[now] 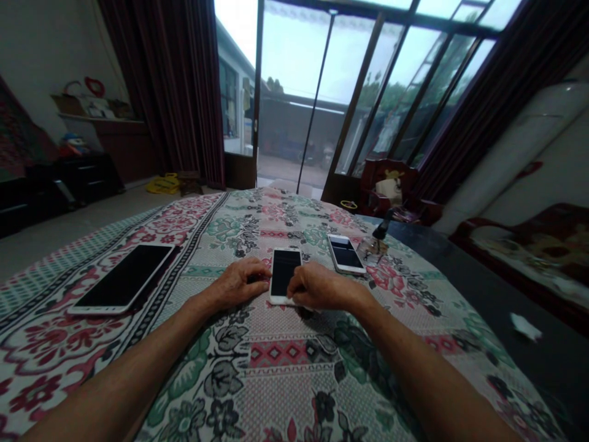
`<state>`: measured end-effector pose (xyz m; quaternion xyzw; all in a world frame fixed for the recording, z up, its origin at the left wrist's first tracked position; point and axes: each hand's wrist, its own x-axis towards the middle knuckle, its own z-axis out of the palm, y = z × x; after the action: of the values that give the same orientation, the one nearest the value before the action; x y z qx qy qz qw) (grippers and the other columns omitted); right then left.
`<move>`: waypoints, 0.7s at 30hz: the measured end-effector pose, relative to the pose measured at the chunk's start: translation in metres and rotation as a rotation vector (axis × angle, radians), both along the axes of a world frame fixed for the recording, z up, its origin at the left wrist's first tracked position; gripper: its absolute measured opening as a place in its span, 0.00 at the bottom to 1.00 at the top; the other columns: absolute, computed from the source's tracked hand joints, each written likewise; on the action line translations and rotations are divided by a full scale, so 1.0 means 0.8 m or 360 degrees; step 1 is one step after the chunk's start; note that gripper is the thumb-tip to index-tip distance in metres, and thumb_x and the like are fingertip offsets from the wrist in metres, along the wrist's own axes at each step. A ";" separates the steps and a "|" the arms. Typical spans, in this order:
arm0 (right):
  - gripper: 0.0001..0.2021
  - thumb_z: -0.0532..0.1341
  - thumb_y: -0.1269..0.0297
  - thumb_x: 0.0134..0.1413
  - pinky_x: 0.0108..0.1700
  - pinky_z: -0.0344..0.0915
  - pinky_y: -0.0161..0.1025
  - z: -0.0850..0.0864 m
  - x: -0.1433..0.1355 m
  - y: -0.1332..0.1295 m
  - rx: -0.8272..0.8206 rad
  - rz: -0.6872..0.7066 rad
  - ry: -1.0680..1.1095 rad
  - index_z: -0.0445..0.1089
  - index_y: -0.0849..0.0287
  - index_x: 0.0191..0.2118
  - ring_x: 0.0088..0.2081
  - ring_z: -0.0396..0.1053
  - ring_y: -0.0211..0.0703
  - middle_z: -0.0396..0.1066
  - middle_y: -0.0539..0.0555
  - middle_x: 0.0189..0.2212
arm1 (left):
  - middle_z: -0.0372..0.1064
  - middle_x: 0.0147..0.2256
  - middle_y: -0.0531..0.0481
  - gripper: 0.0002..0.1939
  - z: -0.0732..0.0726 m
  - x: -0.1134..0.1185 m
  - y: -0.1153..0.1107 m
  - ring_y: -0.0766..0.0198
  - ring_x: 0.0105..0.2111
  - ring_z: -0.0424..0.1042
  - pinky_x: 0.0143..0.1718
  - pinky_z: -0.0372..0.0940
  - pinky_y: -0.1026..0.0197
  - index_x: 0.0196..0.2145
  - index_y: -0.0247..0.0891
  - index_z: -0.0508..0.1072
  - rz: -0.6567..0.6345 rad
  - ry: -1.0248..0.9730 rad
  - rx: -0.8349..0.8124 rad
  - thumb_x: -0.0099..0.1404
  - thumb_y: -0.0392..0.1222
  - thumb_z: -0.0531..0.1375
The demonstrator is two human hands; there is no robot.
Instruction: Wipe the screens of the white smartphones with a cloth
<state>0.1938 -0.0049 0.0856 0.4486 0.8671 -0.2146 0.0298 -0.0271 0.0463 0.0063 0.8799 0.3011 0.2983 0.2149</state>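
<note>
A white phone [281, 273] with a dark screen lies face up on the patterned tablecloth [285, 387], between my hands. My left hand [243, 280] rests at its left edge, fingers bent, the fingertips touching or close to the side. Over the phone's lower right part is my right hand [315, 286], its fingers curled together at the lower edge of the screen; whether they grip anything is hidden. A second white phone [346, 253] lies to the right, beyond my right hand. At the left lies a larger white-edged tablet [124, 278], its screen dark.
A glass container [372, 247] with a dark top stands right of the second phone. Crumpled white paper [526, 327] lies on the dark surface at the right. Wooden chairs [391, 184] and a glass door [294, 104] are beyond the table.
</note>
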 end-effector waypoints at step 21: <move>0.10 0.57 0.74 0.53 0.32 0.55 0.32 -0.011 -0.022 -0.010 0.0321 0.0105 0.0033 0.77 0.61 0.34 0.30 0.65 0.36 0.74 0.54 0.31 | 0.73 0.37 0.49 0.11 -0.007 -0.001 0.005 0.62 0.39 0.71 0.43 0.65 0.59 0.38 0.41 0.77 -0.0022 -0.0025 0.0079 0.62 0.35 0.56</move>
<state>0.1759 -0.0132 0.0767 0.4183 0.8989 -0.1297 -0.0173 -0.0279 0.0502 0.0009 0.8847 0.2857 0.3110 0.1973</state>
